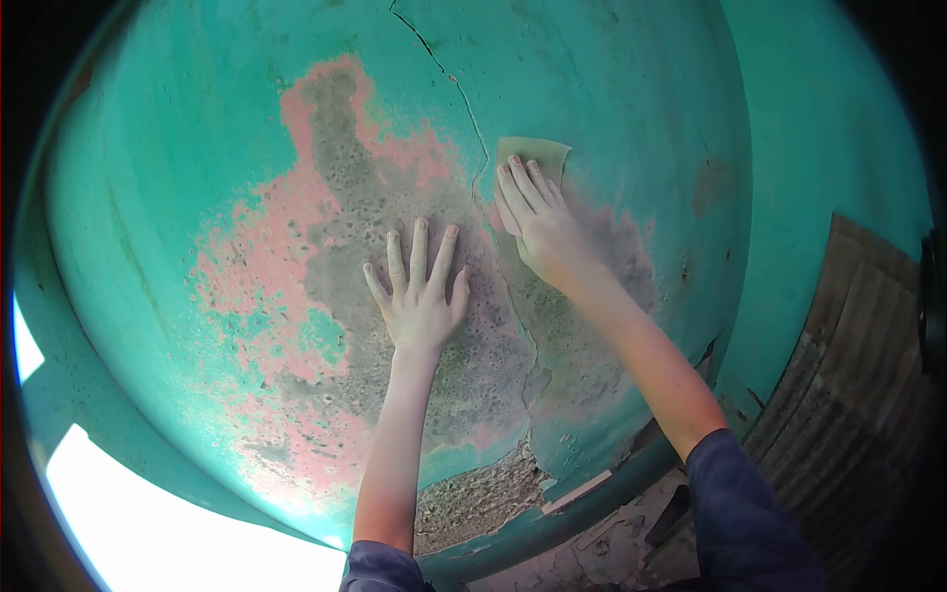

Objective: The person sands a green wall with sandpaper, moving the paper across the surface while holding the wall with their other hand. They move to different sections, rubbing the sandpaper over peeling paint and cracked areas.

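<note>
My left hand (422, 308) lies flat against the green painted wall (621, 89), its fingers spread and nothing in it. Under its palm the wall is bare, grey and pitted, with a ragged edge of pink undercoat (256, 266) to the left. Up and to the right, my right hand (541, 225) presses a sheet of sandpaper (548, 154) to the wall with its fingers laid together over it. The top and right edges of the sheet show past the fingertips. Pale dust coats both hands.
A long crack (464, 99) runs down the wall between my hands. Low down, a broken patch (478, 498) bares rough plaster above rubble (612, 543). A corrugated brown sheet (848, 355) leans at the right. Bright light (178, 523) enters at the lower left.
</note>
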